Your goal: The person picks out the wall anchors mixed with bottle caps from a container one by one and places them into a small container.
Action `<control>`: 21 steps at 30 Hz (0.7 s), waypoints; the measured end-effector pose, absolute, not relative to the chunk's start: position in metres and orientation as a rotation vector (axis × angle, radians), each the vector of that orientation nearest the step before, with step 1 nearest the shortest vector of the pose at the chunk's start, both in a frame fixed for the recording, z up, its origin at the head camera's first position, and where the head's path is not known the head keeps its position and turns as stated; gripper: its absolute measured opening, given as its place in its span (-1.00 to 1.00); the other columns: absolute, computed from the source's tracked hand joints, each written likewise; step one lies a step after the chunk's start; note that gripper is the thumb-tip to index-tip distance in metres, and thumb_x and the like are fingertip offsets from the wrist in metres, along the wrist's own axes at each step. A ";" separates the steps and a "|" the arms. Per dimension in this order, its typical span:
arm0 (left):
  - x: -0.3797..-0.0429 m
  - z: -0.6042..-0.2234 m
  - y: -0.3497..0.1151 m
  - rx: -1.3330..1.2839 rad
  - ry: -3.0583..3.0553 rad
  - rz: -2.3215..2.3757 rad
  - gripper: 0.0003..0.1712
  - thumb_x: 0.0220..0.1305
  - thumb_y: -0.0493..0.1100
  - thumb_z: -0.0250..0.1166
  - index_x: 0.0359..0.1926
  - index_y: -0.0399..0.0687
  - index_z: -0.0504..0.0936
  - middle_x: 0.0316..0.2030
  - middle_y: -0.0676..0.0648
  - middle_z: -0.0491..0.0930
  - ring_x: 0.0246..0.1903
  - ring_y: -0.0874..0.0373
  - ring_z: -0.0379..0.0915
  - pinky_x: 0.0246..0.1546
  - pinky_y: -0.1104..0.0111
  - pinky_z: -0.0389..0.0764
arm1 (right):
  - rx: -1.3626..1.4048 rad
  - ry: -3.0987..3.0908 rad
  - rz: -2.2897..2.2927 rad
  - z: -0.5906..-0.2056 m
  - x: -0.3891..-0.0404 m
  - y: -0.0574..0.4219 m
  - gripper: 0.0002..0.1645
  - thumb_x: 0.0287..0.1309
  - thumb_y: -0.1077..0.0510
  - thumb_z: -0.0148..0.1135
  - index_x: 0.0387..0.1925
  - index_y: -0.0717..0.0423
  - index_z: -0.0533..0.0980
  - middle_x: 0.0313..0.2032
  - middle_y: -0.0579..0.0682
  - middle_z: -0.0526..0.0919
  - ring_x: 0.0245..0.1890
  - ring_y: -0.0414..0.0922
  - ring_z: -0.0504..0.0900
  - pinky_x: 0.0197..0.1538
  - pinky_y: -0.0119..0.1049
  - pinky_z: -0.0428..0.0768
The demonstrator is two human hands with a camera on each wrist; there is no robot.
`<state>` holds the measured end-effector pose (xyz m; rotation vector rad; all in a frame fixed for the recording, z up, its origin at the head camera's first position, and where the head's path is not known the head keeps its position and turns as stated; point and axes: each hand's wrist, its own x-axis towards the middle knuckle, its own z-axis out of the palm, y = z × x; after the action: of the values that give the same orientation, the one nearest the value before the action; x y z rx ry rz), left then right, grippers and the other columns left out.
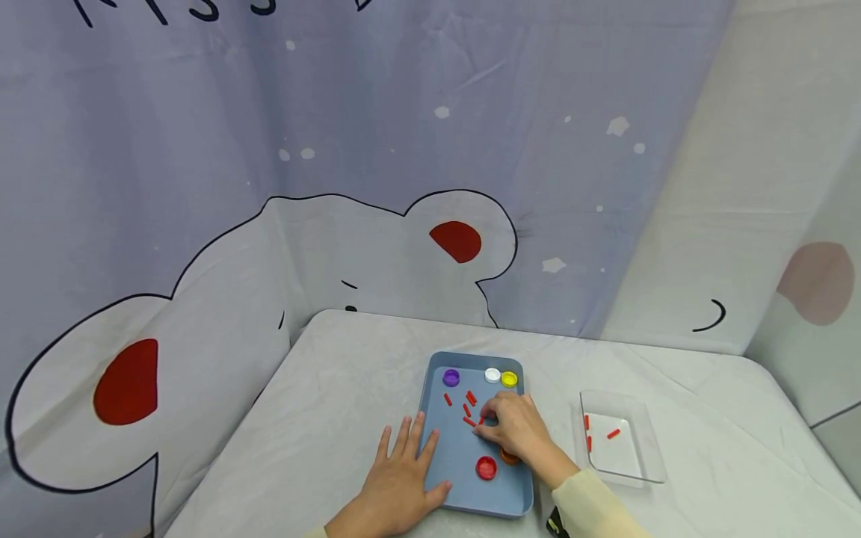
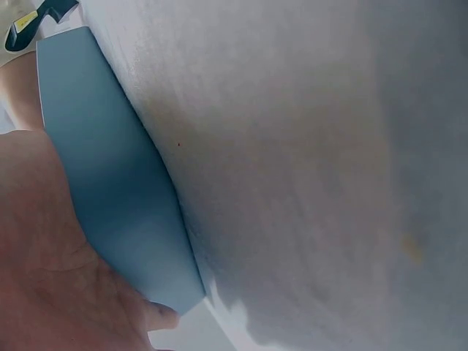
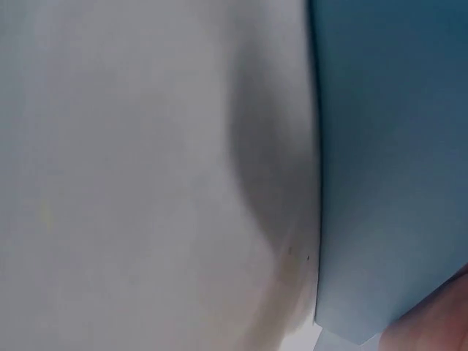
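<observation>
A blue-grey tray [image 1: 464,493] lies on the cloth-covered table. My right hand [image 1: 516,424] is over its middle and pinches a small red stick [image 1: 481,421] between thumb and fingertips. Just left of those fingertips lie several loose red sticks [image 1: 466,410] on the tray. My left hand [image 1: 398,478] rests at the tray's left edge with its fingers spread and straight. In the left wrist view, the palm [image 2: 51,256] lies against the tray's outer side [image 2: 117,161]. The right wrist view shows mostly the tray wall [image 3: 395,146] and a bit of hand.
On the tray are round purple [image 1: 451,377], white [image 1: 492,375], yellow [image 1: 509,379] and red [image 1: 486,468] caps; an orange cap [image 1: 509,456] is partly hidden under the right hand. A clear plastic box [image 1: 649,456] with red sticks inside stands to the right.
</observation>
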<state>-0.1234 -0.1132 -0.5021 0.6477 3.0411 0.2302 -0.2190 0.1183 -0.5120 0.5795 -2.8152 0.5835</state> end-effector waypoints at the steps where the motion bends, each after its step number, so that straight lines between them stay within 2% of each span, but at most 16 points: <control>1: -0.123 -0.502 -0.113 0.648 3.042 0.229 -0.08 0.38 0.41 0.03 0.51 -0.10 0.30 0.57 -0.26 -0.02 0.54 -0.26 -0.10 0.44 -0.23 -0.06 | 0.584 -2.813 0.577 -0.512 -0.219 0.118 -0.69 -0.15 -0.08 0.65 -0.47 -0.02 0.70 -0.47 -0.19 0.62 -0.37 -0.17 0.58 -0.25 -0.24 0.32; 11: -0.123 -0.502 -0.113 0.640 3.030 0.233 -0.07 0.38 0.42 0.03 0.51 -0.09 0.29 0.58 -0.26 -0.03 0.54 -0.26 -0.11 0.44 -0.24 -0.07 | 0.579 -2.803 0.672 -0.510 -0.217 0.122 -0.77 -0.08 0.03 0.61 -0.42 -0.02 0.69 -0.48 -0.20 0.56 -0.40 -0.22 0.52 -0.21 -0.23 0.36; 17: -0.125 -0.503 -0.112 0.632 3.022 0.236 -0.06 0.37 0.43 0.03 0.51 -0.09 0.29 0.58 -0.26 -0.04 0.55 -0.26 -0.13 0.44 -0.25 -0.10 | 0.629 -2.753 0.900 -0.504 -0.215 0.128 -0.79 -0.03 0.10 0.59 -0.33 0.01 0.71 -0.43 -0.20 0.58 -0.38 -0.22 0.54 -0.24 -0.33 0.55; 21: -0.126 -0.506 -0.113 0.632 3.018 0.243 -0.07 0.37 0.42 0.04 0.51 -0.10 0.29 0.58 -0.27 -0.05 0.55 -0.28 -0.14 0.44 -0.26 -0.12 | 0.617 -2.745 1.062 -0.499 -0.212 0.132 -0.78 0.02 0.10 0.58 -0.27 0.04 0.72 -0.38 -0.18 0.61 -0.35 -0.20 0.56 -0.24 -0.36 0.59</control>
<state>-0.1263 -0.1131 -0.5063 0.6315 3.0182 0.2433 -0.2121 0.1323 -0.4988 0.6167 -2.7454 1.0622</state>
